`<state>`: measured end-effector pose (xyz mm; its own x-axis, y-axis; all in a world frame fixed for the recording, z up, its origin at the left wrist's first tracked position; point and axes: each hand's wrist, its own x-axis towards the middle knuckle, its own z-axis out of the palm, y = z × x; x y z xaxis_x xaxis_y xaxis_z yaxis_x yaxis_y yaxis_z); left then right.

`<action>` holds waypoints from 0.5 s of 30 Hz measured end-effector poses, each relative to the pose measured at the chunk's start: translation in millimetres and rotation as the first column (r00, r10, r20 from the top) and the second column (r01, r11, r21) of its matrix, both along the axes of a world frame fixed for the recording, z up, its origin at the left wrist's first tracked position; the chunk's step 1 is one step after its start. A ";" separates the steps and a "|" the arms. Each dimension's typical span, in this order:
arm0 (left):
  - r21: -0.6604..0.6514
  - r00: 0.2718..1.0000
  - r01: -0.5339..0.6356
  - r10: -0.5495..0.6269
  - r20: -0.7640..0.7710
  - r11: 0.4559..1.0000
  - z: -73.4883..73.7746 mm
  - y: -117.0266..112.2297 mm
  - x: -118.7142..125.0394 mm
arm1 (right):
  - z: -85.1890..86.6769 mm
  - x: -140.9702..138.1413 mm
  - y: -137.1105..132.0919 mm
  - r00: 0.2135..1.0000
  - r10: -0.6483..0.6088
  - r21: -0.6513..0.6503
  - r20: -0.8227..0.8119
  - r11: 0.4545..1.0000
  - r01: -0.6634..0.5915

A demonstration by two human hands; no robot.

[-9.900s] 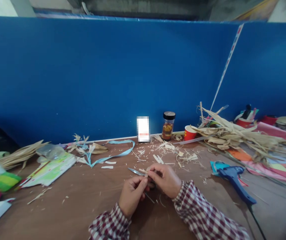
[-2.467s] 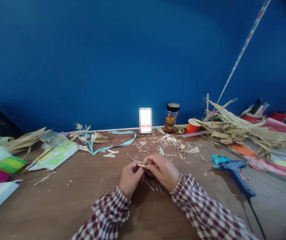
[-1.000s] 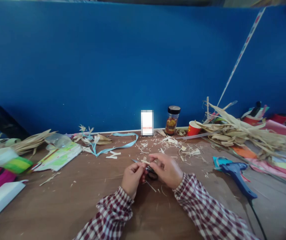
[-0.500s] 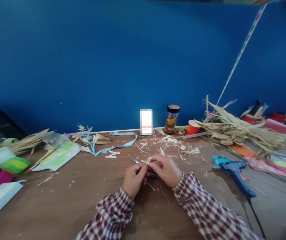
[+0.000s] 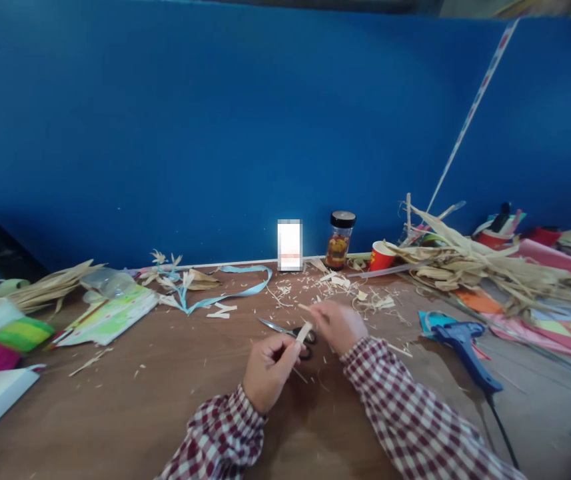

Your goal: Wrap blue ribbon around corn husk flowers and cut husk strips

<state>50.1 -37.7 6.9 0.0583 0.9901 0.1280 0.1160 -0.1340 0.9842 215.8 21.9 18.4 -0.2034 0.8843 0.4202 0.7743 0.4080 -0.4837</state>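
Note:
My left hand (image 5: 268,371) pinches a short pale strip of dried corn husk (image 5: 304,332) between thumb and forefinger, its free end pointing up and away. Just beyond it, my right hand (image 5: 339,325) is closed, slightly blurred, and a thin tan sliver of husk (image 5: 305,308) sticks out from its fingertips. The two hands are a little apart. Behind the strip lies a pair of scissors (image 5: 276,326), blades toward the left, black handles partly covered by the husk and my left fingers.
Husk scraps (image 5: 338,281) litter the brown table (image 5: 130,413). A lidded jar (image 5: 340,241) and red paper cup (image 5: 381,257) stand by the blue wall. Right are a glue gun (image 5: 468,347) and heaped corn husks (image 5: 465,263); left, a blue ribbon (image 5: 245,291) and tape rolls (image 5: 25,331).
My right hand has drawn away from my left, up and to the right. The husk strip now shows in my left fingers, and the scissors are more exposed. The view has shifted slightly.

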 end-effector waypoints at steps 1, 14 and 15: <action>0.000 1.000 0.007 -0.007 0.000 1.000 0.3 -0.8 0.8 | -1.3 7.3 5.2 0.996 -0.082 0.036 0.028 0.996 0.081; 0.336 0.234 -0.097 0.350 -0.907 0.937 29.6 50.6 -122.9 | -8.2 21.7 14.9 0.993 -0.113 0.208 -0.025 0.971 0.116; 0.305 0.147 -0.086 0.315 -0.938 0.949 32.4 56.0 -131.6 | -7.9 22.4 15.6 0.994 -0.108 0.207 -0.033 0.972 0.112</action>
<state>-81.5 18.3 39.3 0.0491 0.9621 0.2684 0.9984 -0.0551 0.0148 238.2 37.5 10.4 -0.0989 0.7931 0.6010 0.8106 0.4145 -0.4137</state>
